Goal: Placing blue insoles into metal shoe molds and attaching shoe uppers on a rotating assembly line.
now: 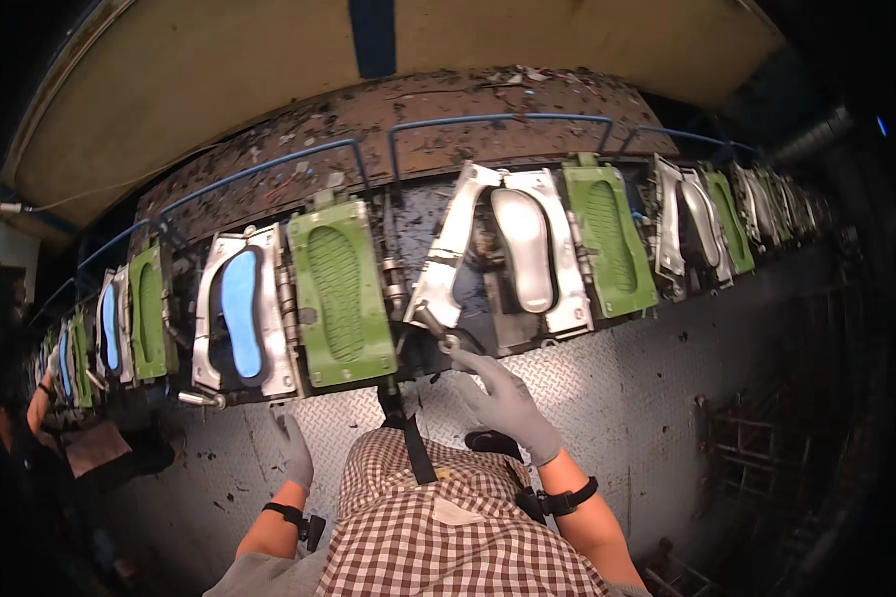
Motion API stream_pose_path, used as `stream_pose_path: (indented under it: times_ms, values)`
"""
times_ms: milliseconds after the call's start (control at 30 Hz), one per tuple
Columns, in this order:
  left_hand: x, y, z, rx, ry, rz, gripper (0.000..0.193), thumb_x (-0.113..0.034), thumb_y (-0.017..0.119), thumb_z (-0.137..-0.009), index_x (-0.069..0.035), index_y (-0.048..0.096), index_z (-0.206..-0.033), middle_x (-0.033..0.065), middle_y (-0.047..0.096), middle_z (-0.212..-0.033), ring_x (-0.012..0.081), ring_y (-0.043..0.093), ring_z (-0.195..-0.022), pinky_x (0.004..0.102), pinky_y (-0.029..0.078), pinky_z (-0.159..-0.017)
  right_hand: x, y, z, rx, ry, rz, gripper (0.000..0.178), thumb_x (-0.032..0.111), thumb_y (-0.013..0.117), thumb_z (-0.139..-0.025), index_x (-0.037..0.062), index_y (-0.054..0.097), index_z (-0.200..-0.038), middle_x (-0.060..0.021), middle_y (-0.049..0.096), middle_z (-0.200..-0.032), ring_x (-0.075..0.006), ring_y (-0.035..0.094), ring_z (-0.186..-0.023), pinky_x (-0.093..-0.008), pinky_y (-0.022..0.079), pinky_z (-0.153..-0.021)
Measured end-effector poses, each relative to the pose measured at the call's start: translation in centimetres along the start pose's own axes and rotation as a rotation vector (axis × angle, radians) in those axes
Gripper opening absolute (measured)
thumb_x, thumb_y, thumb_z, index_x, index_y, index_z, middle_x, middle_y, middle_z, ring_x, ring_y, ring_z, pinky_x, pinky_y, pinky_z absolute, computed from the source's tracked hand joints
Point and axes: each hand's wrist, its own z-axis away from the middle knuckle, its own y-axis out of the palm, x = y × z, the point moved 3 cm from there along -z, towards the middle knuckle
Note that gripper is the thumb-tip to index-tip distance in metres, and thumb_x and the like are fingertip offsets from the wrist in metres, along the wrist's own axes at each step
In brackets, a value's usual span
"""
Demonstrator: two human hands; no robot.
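Note:
My right hand (508, 403), in a grey glove, reaches with fingers stretched out to the round-ended handle (450, 343) of a silver shoe-sole mould. Its fingertips are at or just beside the handle end. That mould's frame (450, 254) is swung apart from the sole-shaped metal core (524, 249). A green mould plate (612, 239) with a tread-patterned hollow adjoins it on the right. My left hand (294, 453), also gloved, hangs with fingers extended below a silver mould (274, 298) that holds a blue sole (239, 308). Another green mould plate (340, 294) lies between the two silver moulds.
More silver and green moulds run along the line to both sides, some with blue soles (111, 326). Blue rails (503, 117) stand behind. Another person's arm (40, 403) is at the far left. Metal racks (767, 448) stand at right on the tread-plate floor (607, 398).

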Motion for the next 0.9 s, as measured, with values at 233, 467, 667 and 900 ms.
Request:
stream_pose_path:
  times_ms: [233, 467, 667, 900]
  values:
    - [6.2, 14.9, 11.7, 0.425, -0.912, -0.596, 0.064, -0.058, 0.05, -0.098, -0.013, 0.052, -0.143, 0.0142, 0.064, -0.128, 0.0349, 0.062, -0.108, 0.0535, 0.049, -0.088, -17.0, -25.1, 21.3, -0.557, 0.48, 0.015, 0.042, 0.019, 0.058, -0.103, -0.0033, 0.058, -0.139, -0.0161, 0.069, -0.123, -0.0204, 0.065, -0.111, -0.0319, 0.05, -0.099]
    - [-9.5, 48.2, 21.2, 0.904, 0.166, -0.533, 0.046, -0.03, 0.059, -0.096, 0.0, 0.066, -0.129, 0.0101, 0.073, -0.103, 0.0213, 0.065, -0.09, 0.0354, 0.052, -0.083, -28.0, -43.4, 41.6, -0.897, 0.655, -0.22, 0.045, 0.02, 0.055, -0.105, -0.0056, 0.053, -0.142, -0.0131, 0.063, -0.126, -0.0193, 0.063, -0.106, -0.0319, 0.051, -0.094]
    - [-25.4, 72.6, 40.5, 1.507, 0.562, -0.573, 0.047, -0.029, 0.063, -0.097, -0.002, 0.063, -0.136, 0.0072, 0.072, -0.109, 0.0168, 0.063, -0.096, 0.034, 0.052, -0.088, -30.8, -61.2, 50.1, -1.412, 0.577, -0.312, 0.05, 0.025, 0.054, -0.108, 0.0001, 0.046, -0.15, -0.0111, 0.061, -0.131, -0.017, 0.064, -0.111, -0.0321, 0.051, -0.096]
    - [-35.0, 96.7, 55.9, 1.635, 0.438, -0.507, 0.05, -0.022, 0.061, -0.1, 0.005, 0.055, -0.142, 0.0156, 0.067, -0.131, 0.0222, 0.061, -0.123, 0.0326, 0.045, -0.107, -36.5, -89.8, 52.8, -1.827, 0.526, -0.049, 0.047, 0.022, 0.063, -0.102, -0.0053, 0.056, -0.14, -0.0139, 0.068, -0.126, -0.0188, 0.062, -0.118, -0.0313, 0.047, -0.104]
